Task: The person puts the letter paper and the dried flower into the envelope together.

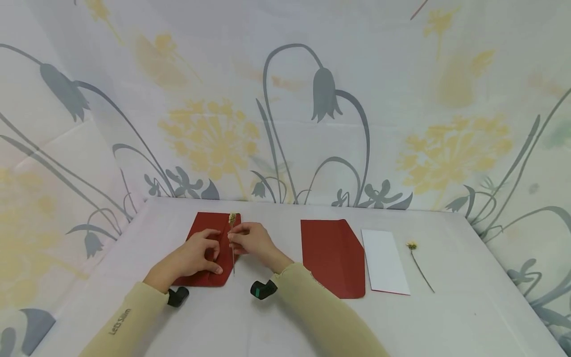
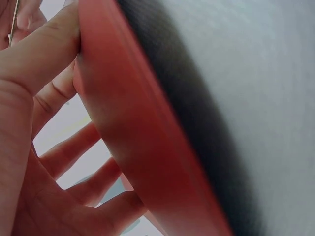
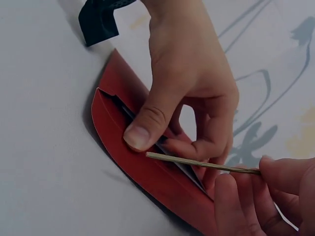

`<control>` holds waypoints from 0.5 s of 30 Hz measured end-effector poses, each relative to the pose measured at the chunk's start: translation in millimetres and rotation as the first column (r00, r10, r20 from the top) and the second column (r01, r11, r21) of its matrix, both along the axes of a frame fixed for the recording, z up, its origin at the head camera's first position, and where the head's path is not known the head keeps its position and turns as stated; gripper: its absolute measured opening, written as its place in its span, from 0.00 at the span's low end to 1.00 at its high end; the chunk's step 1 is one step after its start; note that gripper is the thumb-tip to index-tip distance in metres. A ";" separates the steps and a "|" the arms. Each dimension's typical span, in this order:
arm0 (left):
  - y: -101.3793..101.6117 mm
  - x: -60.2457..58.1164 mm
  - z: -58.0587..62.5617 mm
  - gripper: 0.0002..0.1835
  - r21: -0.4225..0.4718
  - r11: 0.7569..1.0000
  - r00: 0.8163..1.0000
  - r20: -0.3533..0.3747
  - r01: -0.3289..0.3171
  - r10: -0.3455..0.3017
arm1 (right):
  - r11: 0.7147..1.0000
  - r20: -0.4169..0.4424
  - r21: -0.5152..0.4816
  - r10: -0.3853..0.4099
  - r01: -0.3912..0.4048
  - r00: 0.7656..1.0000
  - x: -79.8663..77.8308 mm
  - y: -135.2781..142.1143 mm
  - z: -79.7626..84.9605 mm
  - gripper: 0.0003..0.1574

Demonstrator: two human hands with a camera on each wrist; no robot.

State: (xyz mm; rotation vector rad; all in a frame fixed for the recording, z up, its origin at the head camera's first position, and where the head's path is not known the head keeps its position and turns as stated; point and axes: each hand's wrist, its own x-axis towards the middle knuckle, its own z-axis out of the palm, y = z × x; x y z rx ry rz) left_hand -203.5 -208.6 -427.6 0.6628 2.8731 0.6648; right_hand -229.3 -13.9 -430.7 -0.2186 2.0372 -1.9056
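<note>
A red envelope point(image 1: 207, 221) lies at the left of the table under my left hand point(image 1: 198, 253). In the right wrist view, the left thumb presses the front of the envelope point(image 3: 109, 123) beside its dark open slot, and the curled forefinger is at the other side of that slot. My right hand point(image 1: 255, 242) pinches the thin stem of a small yellowish flower point(image 1: 232, 218) between thumb and fingertips. The flower head points away from me. The bare stem end point(image 3: 172, 158) overlaps the slot in the right wrist view. Red paper point(image 2: 123, 128) fills the left wrist view's middle.
Right of my hands lies a second red envelope point(image 1: 334, 260), then a white card point(image 1: 386, 263) with a red lower edge. Farther right is another stemmed yellow flower point(image 1: 411, 245). A floral cloth point(image 1: 294, 148) hangs behind the white table point(image 1: 267, 327).
</note>
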 end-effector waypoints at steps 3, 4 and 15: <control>-0.4 0.8 0.7 0.19 -0.001 1.000 1.000 0.005 0.001 -0.001 | 0.999 0.015 -0.037 -0.004 0.005 1.000 -0.8 -9.8 -4.2 0.08; -0.4 0.8 0.6 0.19 0.001 1.000 1.000 0.006 0.005 -0.005 | 0.999 0.020 -0.044 -0.005 0.006 1.000 -0.8 -12.4 -5.8 0.08; -1.0 0.4 0.7 0.18 0.037 0.999 1.000 -0.006 0.020 -0.020 | 0.998 -0.018 0.010 -0.068 0.068 0.998 -0.4 -28.7 -19.1 0.06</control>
